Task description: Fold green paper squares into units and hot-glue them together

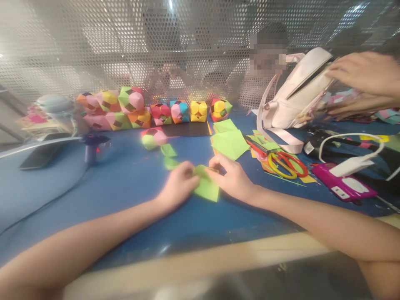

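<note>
A green paper piece (206,187) is held between my two hands above the blue table (131,225). My left hand (179,183) pinches its left edge, and my right hand (229,177) grips its upper right corner. Just beyond my left hand lie small folded green pieces (169,156), beside a pink and green folded paper unit (153,138). Past my right hand is a stack of green paper sheets (229,141). Slight blur hides the folds in the held paper.
Several colourful paper balls (134,100) line the mesh partition (203,41). Scissors (283,162), a purple power strip (343,181) and a pink bag (296,91) stand right, near another person's hands (365,79). A glue gun (91,146) and a dark phone (43,152) are left.
</note>
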`<state>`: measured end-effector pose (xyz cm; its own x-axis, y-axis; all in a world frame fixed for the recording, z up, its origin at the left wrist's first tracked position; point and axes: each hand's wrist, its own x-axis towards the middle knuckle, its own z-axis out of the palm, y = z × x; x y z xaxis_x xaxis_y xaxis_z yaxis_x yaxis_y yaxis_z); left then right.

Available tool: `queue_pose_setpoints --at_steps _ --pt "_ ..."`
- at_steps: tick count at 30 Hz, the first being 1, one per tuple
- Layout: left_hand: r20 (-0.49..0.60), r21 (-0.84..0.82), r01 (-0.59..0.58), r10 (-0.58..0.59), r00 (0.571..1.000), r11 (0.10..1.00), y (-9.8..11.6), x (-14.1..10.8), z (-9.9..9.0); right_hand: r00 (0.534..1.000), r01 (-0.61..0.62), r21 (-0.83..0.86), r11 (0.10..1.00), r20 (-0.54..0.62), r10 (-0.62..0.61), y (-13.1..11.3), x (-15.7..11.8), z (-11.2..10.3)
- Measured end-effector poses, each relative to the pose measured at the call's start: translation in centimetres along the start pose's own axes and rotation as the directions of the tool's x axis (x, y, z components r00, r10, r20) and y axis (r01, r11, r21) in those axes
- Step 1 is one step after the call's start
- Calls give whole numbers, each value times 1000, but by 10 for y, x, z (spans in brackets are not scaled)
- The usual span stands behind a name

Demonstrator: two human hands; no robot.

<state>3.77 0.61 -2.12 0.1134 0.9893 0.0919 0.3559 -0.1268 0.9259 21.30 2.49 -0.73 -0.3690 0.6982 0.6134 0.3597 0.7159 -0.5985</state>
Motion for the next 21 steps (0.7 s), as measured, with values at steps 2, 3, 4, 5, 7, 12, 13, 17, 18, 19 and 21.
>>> queue_pose_setpoints --at_steps 2,3,4,5,7,12,13,17,18,19,21 --pt "5 -10 6 -6 1000 1000 1 0 0 998 70 -15 997 2 -70 1 0 -1" --pt "5 -9 9 -9 1000 1000 1 0 0 994 112 -28 993 3 -112 2 0 -1" --pt "5 -4 10 -10 1000 1000 1 0 0 988 155 -42 987 5 -155 3 -1 -1" --pt "2 3 9 -9 1000 1000 2 0 0 980 197 -58 979 9 -197 4 -1 -1" --pt "-7 16 6 -6 1000 1000 2 1 -1 960 278 -96 956 27 -277 6 -1 -1" --pt "-21 3 -1 1 1000 1000 4 1 -3 929 370 -164 915 83 -361 6 -2 -1" --pt "-23 0 -2 2 1000 1000 4 1 -3 928 372 -158 915 90 -362 5 -2 -1" --pt "-25 0 3 -3 1000 1000 4 0 -2 943 326 -71 943 95 -319 1 -2 -3" --pt "-24 0 2 -2 1000 1000 4 0 -2 953 295 -46 954 87 -291 1 -2 -3" --pt "-21 0 0 0 1000 1000 4 0 -2 963 259 -24 966 78 -257 1 -2 -3" --pt "-20 -2 -4 4 1000 1000 5 -1 -2 984 166 6 986 71 -166 1 -1 -2"
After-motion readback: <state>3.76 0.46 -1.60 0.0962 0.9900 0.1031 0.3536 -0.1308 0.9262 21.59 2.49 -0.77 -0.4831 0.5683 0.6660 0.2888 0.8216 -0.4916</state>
